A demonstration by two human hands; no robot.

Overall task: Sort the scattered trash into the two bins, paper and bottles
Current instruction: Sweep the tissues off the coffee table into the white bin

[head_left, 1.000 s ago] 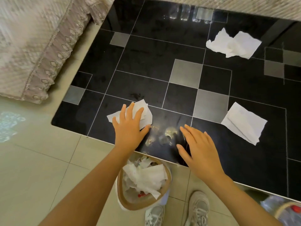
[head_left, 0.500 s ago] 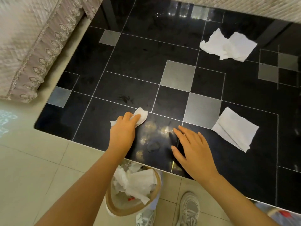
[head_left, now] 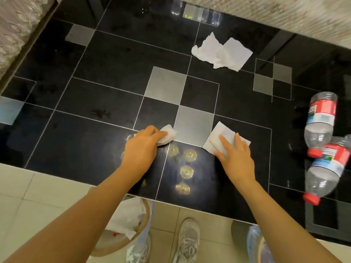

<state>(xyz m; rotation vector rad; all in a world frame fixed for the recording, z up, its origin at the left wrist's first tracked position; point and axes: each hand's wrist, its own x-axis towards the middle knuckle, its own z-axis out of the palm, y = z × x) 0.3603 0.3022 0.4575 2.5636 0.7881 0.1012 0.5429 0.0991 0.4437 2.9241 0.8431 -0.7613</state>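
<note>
My left hand (head_left: 141,147) is closed around a crumpled white tissue (head_left: 168,135) near the front middle of the black glass table (head_left: 95,103). My right hand (head_left: 236,156) lies flat with spread fingers on a folded white napkin (head_left: 218,134). A larger crumpled paper towel (head_left: 222,53) lies at the back of the table. Two clear plastic bottles with red labels and red caps lie on their sides at the right edge, one (head_left: 321,122) above the other (head_left: 326,171). A woven bin (head_left: 121,243) holding white paper stands on the floor under my left arm.
A second bin (head_left: 256,242) shows partly under my right forearm at the table's front edge. My white sneakers (head_left: 188,240) stand on the beige tiled floor. Quilted sofa covers border the table at the far left (head_left: 17,37) and along the back (head_left: 284,14).
My left hand bunched the tissue up into its grip. My right hand moved right onto the folded napkin. The view swung right, bringing the two bottles into sight.
</note>
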